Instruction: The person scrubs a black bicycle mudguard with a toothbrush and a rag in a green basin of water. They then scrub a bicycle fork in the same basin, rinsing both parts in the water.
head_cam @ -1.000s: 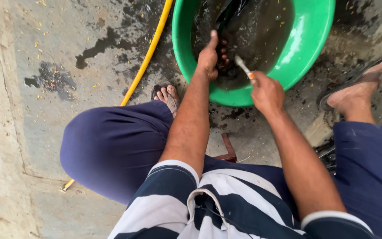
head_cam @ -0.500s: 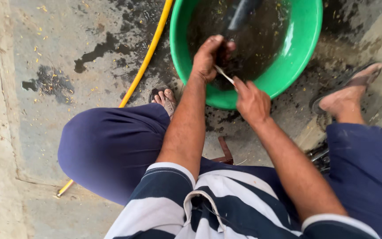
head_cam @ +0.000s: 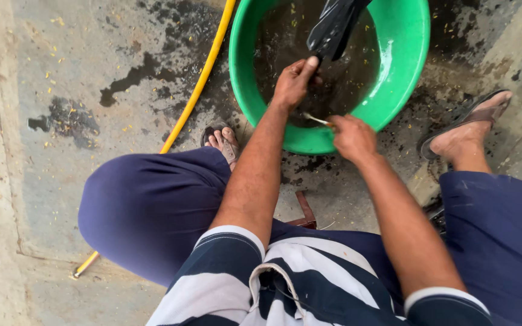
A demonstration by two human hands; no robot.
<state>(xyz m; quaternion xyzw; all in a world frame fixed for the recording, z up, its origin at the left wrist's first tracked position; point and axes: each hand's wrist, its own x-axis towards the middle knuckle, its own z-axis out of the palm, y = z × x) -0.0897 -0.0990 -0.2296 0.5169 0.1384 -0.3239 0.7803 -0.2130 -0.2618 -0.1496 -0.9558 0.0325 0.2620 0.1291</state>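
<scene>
I sit low over a green plastic basin (head_cam: 409, 54) holding dirty dark water. My left hand (head_cam: 294, 81) grips the lower end of a black, wet, elongated part (head_cam: 333, 27) that leans up out of the basin toward the top edge of the view. My right hand (head_cam: 351, 136) is closed on a small light-coloured brush (head_cam: 316, 119) at the basin's near rim, its tip pointing toward the left hand. What the black part is I cannot make out.
A yellow hose (head_cam: 197, 90) runs diagonally across the wet, stained concrete floor (head_cam: 61, 72), past the basin's left side. My sandalled feet (head_cam: 222, 139) (head_cam: 469, 136) rest either side of the basin. A brown piece (head_cam: 305, 208) lies on the floor between my knees.
My left hand has lifted the black part higher out of the water. My right hand with the brush has drawn back slightly toward the basin's near rim.
</scene>
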